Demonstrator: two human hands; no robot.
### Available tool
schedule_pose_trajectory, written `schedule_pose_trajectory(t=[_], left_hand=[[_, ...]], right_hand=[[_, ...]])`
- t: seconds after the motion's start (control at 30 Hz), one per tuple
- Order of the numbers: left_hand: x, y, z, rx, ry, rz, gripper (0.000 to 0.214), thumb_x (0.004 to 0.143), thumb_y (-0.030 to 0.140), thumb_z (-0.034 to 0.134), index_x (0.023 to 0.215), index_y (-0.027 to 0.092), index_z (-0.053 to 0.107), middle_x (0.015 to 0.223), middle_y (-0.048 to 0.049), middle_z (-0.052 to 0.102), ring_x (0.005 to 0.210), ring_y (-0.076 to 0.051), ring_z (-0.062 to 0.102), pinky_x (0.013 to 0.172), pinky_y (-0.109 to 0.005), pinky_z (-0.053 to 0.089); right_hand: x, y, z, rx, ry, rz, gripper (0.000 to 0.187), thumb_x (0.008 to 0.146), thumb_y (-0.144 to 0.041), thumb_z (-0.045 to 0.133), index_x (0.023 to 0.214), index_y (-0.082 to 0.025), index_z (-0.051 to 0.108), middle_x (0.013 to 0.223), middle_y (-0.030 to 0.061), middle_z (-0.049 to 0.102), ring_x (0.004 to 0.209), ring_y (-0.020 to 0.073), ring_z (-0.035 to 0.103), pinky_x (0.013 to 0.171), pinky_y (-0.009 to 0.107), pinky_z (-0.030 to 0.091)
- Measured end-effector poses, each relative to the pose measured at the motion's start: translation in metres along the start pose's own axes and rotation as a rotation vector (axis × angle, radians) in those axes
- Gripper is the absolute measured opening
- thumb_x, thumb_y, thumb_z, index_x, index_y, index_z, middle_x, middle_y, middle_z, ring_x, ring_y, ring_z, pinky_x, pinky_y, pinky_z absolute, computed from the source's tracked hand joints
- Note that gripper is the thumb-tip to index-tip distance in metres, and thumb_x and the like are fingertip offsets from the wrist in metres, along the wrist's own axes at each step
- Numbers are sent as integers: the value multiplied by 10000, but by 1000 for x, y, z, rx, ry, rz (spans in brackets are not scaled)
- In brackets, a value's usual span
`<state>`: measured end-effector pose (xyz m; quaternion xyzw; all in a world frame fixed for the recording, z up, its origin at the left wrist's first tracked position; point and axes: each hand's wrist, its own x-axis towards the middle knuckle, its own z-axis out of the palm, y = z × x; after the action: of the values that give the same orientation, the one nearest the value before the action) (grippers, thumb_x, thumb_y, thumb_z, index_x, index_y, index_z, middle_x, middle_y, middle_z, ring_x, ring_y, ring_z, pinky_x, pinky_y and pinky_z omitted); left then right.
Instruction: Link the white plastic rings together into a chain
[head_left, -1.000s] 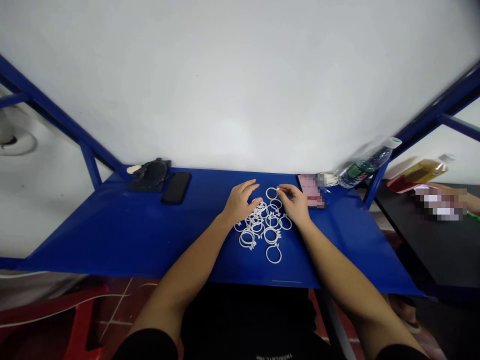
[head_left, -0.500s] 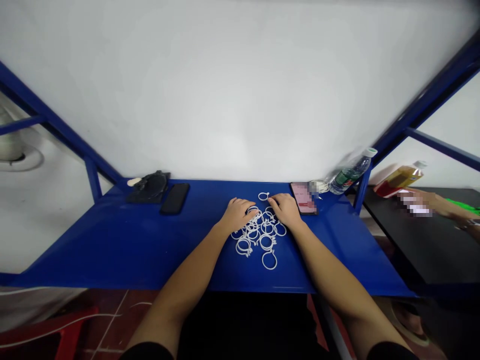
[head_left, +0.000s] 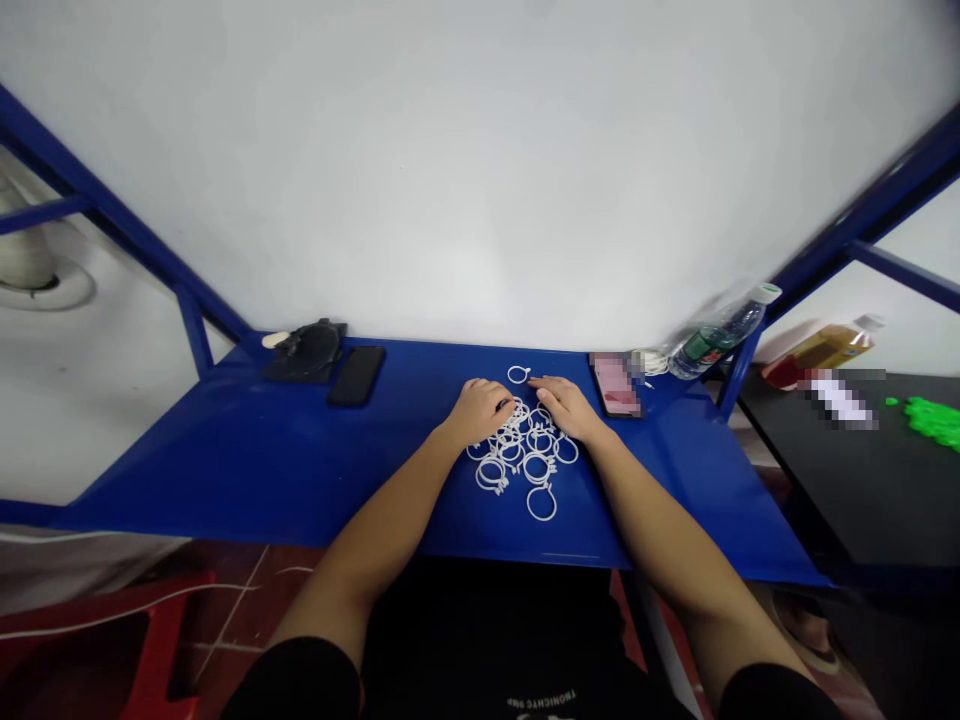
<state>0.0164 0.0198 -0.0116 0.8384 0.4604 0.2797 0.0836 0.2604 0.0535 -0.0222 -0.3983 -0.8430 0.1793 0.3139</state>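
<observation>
Several white plastic rings (head_left: 525, 455) lie in a loose pile on the blue table (head_left: 247, 460). One ring (head_left: 518, 375) lies apart just behind the pile. My left hand (head_left: 480, 410) rests on the pile's left side with its fingers curled over the rings. My right hand (head_left: 566, 405) lies on the pile's right side, fingers bent and pressed down among the rings. Whether either hand grips a ring is hidden by the fingers.
A black phone (head_left: 357, 375) and a black pouch (head_left: 306, 350) lie at the back left. A phone with a lit screen (head_left: 616, 384) sits right of my right hand, a plastic bottle (head_left: 716, 332) behind it. A black table (head_left: 870, 470) with green pieces (head_left: 934, 420) stands to the right.
My right hand let go of the single ring at the back and came down onto the pile. My left hand's fingers curled in. The other person's hand at the right left the view.
</observation>
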Motion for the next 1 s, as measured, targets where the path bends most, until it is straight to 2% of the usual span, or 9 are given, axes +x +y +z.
schedule_pose_trajectory(t=[0.13,0.27,0.37,0.53,0.67,0.73,0.87,1.0], left_hand=[[0,0,0,18,-32,3,202,993,319,597,916,228,760,1045,-51,771,1019,-235,670,1050,-480,443],[-3,0,2,35,-42,-12,214,988,306,585,937,238,782,1085,-58,769,1052,-253,664,1089,-528,418],[-4,-1,3,54,-46,-37,212,968,267,586,982,246,797,1105,-64,762,1074,-269,658,1137,-581,378],[-4,2,1,138,-54,-113,257,913,229,614,1083,261,805,1259,-86,718,1189,-319,612,1186,-643,315],[-4,4,-4,180,-95,-166,329,935,236,574,1187,283,780,1293,-68,704,1216,-307,589,1226,-608,278],[-3,4,-6,189,-89,-178,341,945,227,555,1202,278,774,1295,-64,703,1210,-299,592,1225,-584,284],[-2,1,-6,181,-22,-185,341,926,191,573,1192,268,772,1253,-68,709,1154,-283,619,1171,-527,360],[2,-3,-7,141,99,-168,399,888,120,591,1227,250,756,1242,-86,698,1161,-285,629,1101,-491,430]], right_hand=[[5,-14,4,29,14,-28,554,1089,-585,362,1271,-239,754,1233,91,780,1184,263,706,1076,457,506],[5,-25,7,42,10,-12,596,1084,-615,336,1227,-238,776,1195,91,793,1131,259,726,1036,436,527],[5,-29,5,51,15,20,617,1093,-613,300,1217,-243,779,1203,80,792,1141,257,724,1041,428,524],[15,-34,3,54,14,67,604,1096,-602,315,1243,-224,763,1241,84,778,1181,261,713,1061,405,502],[28,-27,8,-1,-54,77,593,1097,-590,318,1179,-230,783,1187,82,792,1119,267,731,1006,379,516],[35,-21,11,-26,-81,68,562,1094,-581,343,1186,-241,781,1223,81,783,1155,273,719,1033,389,507],[40,-17,13,-20,-54,60,496,1085,-544,398,1246,-246,761,1357,87,727,1340,306,625,1149,479,448],[29,-30,4,57,-15,49,385,1069,-446,485,1263,-247,750,1316,85,747,1256,281,679,1121,474,491]])
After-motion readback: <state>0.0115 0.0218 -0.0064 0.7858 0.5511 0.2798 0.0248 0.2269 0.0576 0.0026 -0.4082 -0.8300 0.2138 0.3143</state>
